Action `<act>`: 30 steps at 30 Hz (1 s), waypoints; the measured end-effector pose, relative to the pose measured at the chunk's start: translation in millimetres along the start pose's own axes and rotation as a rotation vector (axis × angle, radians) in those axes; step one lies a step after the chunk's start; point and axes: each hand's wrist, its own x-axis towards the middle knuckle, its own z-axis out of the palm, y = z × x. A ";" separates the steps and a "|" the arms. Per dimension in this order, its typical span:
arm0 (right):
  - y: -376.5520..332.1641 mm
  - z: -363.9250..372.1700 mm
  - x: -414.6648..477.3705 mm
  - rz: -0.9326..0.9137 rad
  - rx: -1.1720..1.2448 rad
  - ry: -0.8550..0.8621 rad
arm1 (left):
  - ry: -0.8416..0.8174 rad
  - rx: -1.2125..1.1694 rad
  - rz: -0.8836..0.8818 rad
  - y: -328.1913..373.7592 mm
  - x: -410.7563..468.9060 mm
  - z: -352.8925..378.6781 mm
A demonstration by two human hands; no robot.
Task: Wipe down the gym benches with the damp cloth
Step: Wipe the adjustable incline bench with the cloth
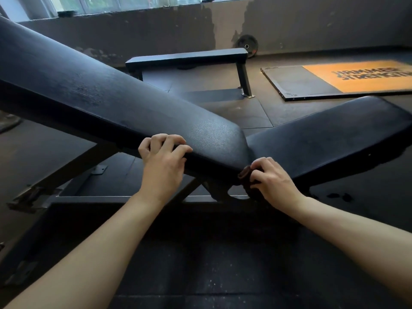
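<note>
An adjustable black bench fills the middle of the view. Its long back pad (107, 94) slopes up to the left, and its seat pad (330, 134) rises to the right. My left hand (163, 161) grips the near edge of the back pad, with the fingers curled over the edge. My right hand (270, 179) holds a dark brown cloth (246, 175) bunched against the near side of the bench, at the gap where the two pads meet. Most of the cloth is hidden under my fingers.
A flat black bench (189, 58) stands behind, near the wall. A weight plate (247, 45) leans on the wall beyond it. An orange and black lifting platform (347, 79) lies on the floor at the right. The bench's steel frame (93, 197) runs low across the near left.
</note>
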 end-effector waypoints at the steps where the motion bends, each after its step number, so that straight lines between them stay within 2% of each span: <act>1: 0.3 -8.3 -1.3 0.056 0.021 -0.006 | 0.008 0.000 0.007 2.7 0.7 0.8; 3: -3.6 -27.4 2.5 0.218 0.166 0.001 | 0.015 -0.007 0.008 10.4 4.1 2.3; 5: -9.8 -42.9 12.1 0.402 0.420 -0.005 | 0.001 -0.044 -0.002 19.0 7.1 5.1; 8: -15.2 -59.4 27.1 0.582 0.694 -0.030 | -0.051 -0.193 -0.070 37.2 15.4 9.1; 10: -17.2 -67.9 33.0 0.610 0.800 -0.048 | -0.123 -0.310 -0.153 54.5 24.0 9.0; 14: -22.0 -82.7 44.0 0.581 1.016 -0.046 | -0.390 -0.656 -0.328 82.7 46.9 -0.2; 17: -18.5 -88.9 52.2 0.571 1.082 -0.008 | -0.502 -0.834 -0.366 92.0 60.2 -2.9; 24: -5.5 -83.9 61.5 0.665 1.121 0.036 | -0.521 -0.917 -0.554 103.4 66.1 3.5; 30: 2.4 -74.0 63.7 0.698 1.171 0.126 | -0.451 -0.894 -0.605 117.9 84.0 18.2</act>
